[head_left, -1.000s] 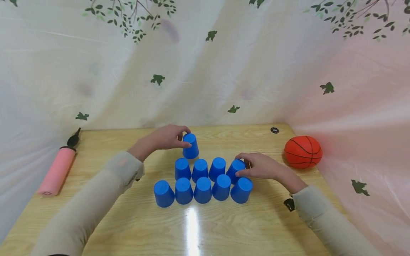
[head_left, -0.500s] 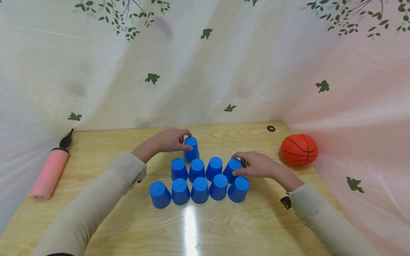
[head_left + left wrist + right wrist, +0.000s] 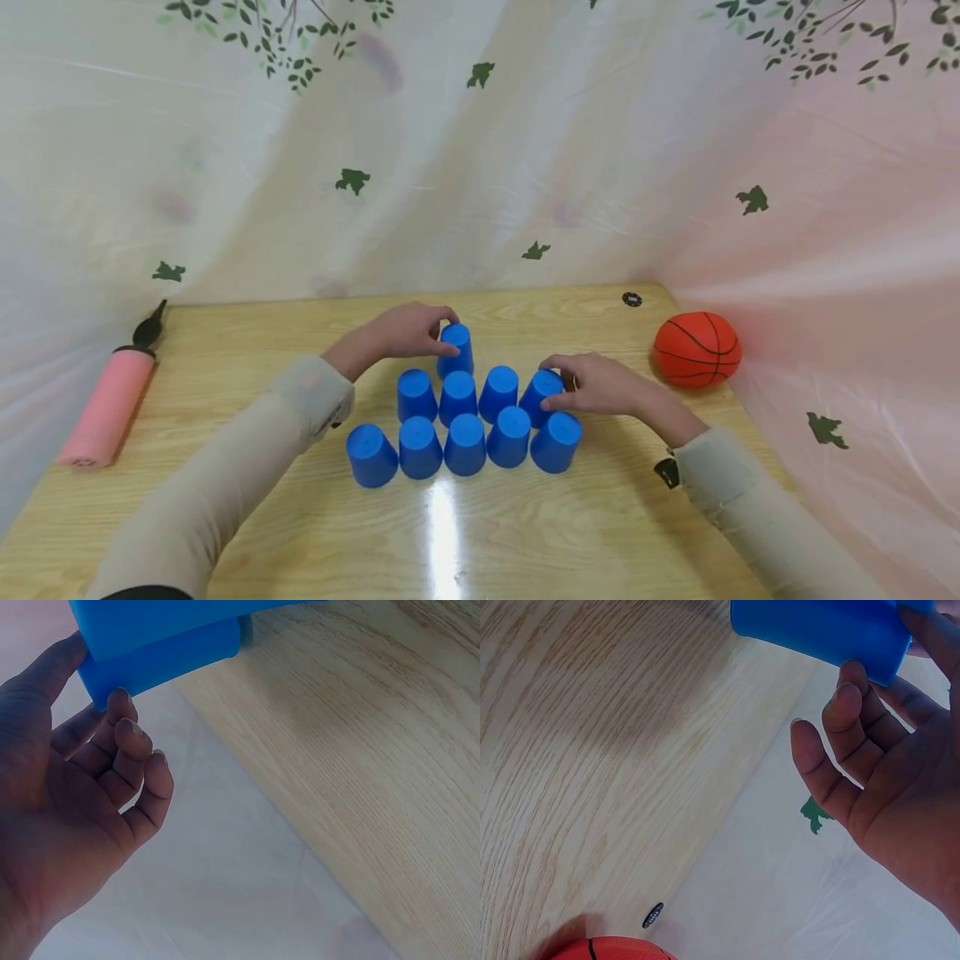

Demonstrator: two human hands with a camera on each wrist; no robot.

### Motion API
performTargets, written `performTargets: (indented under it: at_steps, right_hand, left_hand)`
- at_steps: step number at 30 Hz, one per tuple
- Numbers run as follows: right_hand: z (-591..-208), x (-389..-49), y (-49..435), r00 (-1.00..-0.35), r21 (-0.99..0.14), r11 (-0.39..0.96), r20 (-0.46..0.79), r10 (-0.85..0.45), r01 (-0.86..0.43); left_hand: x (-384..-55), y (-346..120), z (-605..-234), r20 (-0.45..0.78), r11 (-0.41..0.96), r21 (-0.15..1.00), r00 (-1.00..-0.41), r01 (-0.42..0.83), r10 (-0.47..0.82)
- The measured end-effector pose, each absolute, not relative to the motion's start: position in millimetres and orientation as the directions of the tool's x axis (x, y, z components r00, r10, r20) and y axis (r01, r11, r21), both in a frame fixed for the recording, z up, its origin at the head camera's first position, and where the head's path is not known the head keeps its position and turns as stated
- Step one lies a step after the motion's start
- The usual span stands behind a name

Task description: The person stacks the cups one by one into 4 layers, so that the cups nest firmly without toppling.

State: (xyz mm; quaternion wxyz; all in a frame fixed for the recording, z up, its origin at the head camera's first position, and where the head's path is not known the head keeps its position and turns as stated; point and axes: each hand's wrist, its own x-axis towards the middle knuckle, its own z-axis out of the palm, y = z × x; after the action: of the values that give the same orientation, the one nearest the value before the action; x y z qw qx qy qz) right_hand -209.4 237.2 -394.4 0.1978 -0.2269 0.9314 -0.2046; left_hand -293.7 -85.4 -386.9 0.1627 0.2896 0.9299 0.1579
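In the head view my left hand pinches an upside-down blue plastic cup between thumb and fingers, just behind the back row. The left wrist view shows that hand's thumb and a finger at the cup's end, the other fingers loosely bent. My right hand grips the rightmost back-row cup, which leans slightly. Several more blue cups, also upside down, form that row, among them a middle cup. A front row of several cups includes a centre cup; its leftmost cup stands slightly apart.
A pink hand pump with a black nozzle lies at the table's left. At the right edge sits a small orange basketball, with a black round chip behind it. A leaf-patterned curtain closes off the back and sides.
My left hand has carried its cup a little to the right and nearer the back row. My right hand stays on its cup. The head view has shifted slightly.
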Motion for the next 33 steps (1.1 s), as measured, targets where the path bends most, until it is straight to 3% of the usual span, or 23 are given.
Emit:
performTargets:
  at_steps: [33]
  right_hand:
    - [-393.7, -207.8, 239.5, -0.812, -0.477, 0.803, -0.267, -0.519, -0.356]
  left_hand:
    - [-290.7, -81.4, -388.4, -0.238, 0.791, 0.359, -0.771, 0.496, 0.591]
